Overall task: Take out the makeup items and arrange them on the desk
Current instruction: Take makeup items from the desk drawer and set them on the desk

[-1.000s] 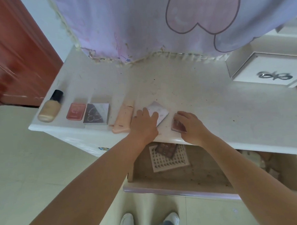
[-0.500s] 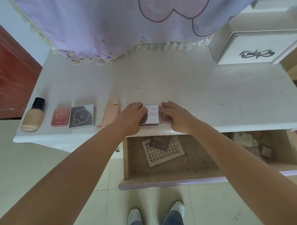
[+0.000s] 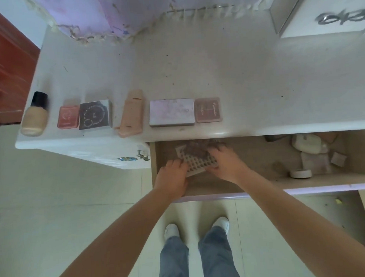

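Now both hands, L (image 3: pixel 172 178) & R (image 3: pixel 225 165), on lash tray (image 3: pixel 196 163) in drawer (image 3: pixel 262 186).
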Motion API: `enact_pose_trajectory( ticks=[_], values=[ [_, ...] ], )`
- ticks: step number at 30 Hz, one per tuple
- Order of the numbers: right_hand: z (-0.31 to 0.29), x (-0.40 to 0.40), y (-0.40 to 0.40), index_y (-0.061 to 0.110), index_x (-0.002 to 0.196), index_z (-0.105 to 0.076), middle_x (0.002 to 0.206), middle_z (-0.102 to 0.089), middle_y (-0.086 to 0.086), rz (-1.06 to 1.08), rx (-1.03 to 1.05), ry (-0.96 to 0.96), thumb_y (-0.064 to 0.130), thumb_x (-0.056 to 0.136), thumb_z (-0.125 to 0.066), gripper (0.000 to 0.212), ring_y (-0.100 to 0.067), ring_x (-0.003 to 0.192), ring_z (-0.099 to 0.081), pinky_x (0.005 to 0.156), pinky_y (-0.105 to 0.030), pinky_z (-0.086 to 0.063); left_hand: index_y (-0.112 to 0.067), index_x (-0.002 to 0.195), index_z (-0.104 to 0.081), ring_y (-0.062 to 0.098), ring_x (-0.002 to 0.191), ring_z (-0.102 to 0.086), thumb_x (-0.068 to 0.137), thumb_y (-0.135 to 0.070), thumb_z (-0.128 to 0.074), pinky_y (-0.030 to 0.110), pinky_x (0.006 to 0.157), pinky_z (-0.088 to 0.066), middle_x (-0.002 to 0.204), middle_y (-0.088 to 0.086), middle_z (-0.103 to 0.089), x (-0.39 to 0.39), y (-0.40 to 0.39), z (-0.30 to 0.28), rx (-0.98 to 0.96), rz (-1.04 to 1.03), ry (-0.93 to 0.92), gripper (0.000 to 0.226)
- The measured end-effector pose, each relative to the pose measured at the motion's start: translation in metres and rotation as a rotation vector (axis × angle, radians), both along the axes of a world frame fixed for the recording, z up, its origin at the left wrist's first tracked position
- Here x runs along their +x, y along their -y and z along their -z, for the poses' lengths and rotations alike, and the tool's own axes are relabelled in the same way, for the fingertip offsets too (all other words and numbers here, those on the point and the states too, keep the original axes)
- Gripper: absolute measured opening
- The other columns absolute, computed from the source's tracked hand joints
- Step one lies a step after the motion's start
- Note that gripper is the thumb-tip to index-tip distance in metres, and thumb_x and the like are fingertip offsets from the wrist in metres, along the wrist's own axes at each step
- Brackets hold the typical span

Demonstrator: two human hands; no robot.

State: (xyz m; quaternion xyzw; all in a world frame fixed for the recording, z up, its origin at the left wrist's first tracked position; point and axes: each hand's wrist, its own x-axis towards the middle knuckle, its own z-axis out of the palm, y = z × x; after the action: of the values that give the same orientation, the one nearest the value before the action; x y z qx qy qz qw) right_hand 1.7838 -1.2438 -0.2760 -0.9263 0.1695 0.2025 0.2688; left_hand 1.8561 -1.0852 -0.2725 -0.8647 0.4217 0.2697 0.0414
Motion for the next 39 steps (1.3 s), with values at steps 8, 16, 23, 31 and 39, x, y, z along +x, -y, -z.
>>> enact_pose_trajectory(
  ticks=[8, 16, 23, 31, 39],
  values=[
    [0.04, 0.038, -0.009, 0.009, 0.133, -0.028, 0.137, -0.035, -0.016, 0.086, -0.158, -0.042, 0.033, 0.076, -0.066, 0.073, -0.036, 0.128, -0.029, 0.106, -0.042, -0.025, -0.006, 0.122, -0.041, 0.031, 0.118, -0.039, 0.09, -0.019, -0.042, 0.038, 0.091, -0.04, 0.126, 0.014, -0.044, 0.002, -0.004, 0.007, 0.1, -0.1, 0.015, 0.035],
    [0.031, -0.019, 0.021, 0.014, 0.135, -0.029, 0.134, -0.038, -0.012, -0.044, -0.236, -0.036, 0.023, 0.079, -0.059, 0.064, -0.03, 0.12, -0.035, 0.096, -0.035, -0.034, -0.012, 0.139, -0.019, 0.037, 0.138, -0.011, 0.082, -0.016, -0.06, 0.044, 0.106, -0.03, 0.148, 0.018, -0.011, 0.0, 0.044, 0.028, 0.091, -0.136, -0.021, 0.071],
    [0.02, -0.046, 0.05, 0.022, 0.134, -0.032, 0.133, -0.042, -0.007, 0.014, -0.093, -0.042, 0.027, 0.071, -0.069, 0.072, -0.026, 0.121, -0.036, 0.098, -0.033, -0.036, -0.012, 0.143, 0.001, 0.042, 0.139, 0.002, 0.078, -0.03, -0.065, 0.051, 0.113, -0.004, 0.149, 0.023, 0.0, 0.0, 0.063, 0.048, 0.185, -0.044, 0.063, 0.095],
    [0.005, -0.072, 0.052, 0.018, 0.132, -0.038, 0.125, -0.047, -0.003, 0.114, 0.094, 0.075, 0.023, 0.065, -0.073, 0.076, -0.022, 0.113, -0.043, 0.089, -0.025, -0.037, -0.019, 0.139, -0.007, 0.041, 0.129, -0.019, 0.063, -0.049, -0.07, 0.053, 0.108, -0.02, 0.141, 0.022, -0.016, -0.002, 0.05, 0.034, 0.147, 0.0, 0.06, 0.104],
    [-0.047, -0.124, 0.068, 0.016, 0.129, -0.043, 0.125, -0.043, 0.001, 0.341, 0.11, 0.24, 0.015, 0.064, -0.077, 0.074, -0.012, 0.114, -0.038, 0.09, -0.016, -0.024, -0.023, 0.138, -0.015, 0.03, 0.128, -0.022, 0.058, -0.059, -0.066, 0.043, 0.111, -0.02, 0.14, 0.013, -0.02, -0.011, 0.033, -0.012, -0.074, 0.124, 0.078, 0.102]
  ],
)
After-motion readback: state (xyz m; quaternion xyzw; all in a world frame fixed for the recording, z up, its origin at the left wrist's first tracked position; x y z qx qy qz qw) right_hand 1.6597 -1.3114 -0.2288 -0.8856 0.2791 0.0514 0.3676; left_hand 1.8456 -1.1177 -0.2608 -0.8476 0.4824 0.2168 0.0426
